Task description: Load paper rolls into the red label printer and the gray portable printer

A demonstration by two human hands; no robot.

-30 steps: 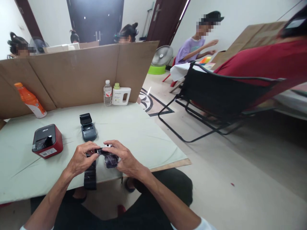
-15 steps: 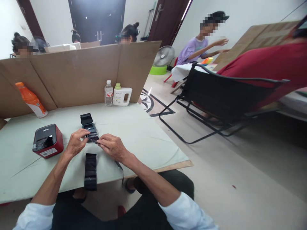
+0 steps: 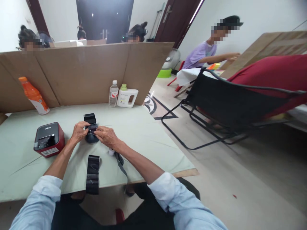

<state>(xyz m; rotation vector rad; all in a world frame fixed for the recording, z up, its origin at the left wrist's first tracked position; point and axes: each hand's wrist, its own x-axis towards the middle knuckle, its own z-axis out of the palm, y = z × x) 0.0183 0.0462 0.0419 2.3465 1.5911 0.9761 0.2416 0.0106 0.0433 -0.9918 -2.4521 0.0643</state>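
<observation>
Both of my hands are on a small dark grey printer [image 3: 91,132] with its lid up, on the pale green tabletop [image 3: 144,134]. My left hand [image 3: 79,131] grips its left side. My right hand [image 3: 105,135] holds a dark roll piece at its open compartment; what the fingers pinch is partly hidden. A dark glossy strip [image 3: 92,174] lies near me and hangs over the table's front edge. A small white core [image 3: 111,152] and a thin dark strip [image 3: 121,163] lie under my right forearm.
A red and black printer [image 3: 48,139] stands at the left. An orange bottle [image 3: 35,95], a water bottle [image 3: 113,93] and a white jug [image 3: 127,96] stand along the cardboard divider [image 3: 79,73]. A black folding chair [image 3: 230,105] and other people are to the right and behind.
My hands have moved away from me, from the table's front edge to the small grey printer. The dark strip now lies released on the table, and a white core lies there.
</observation>
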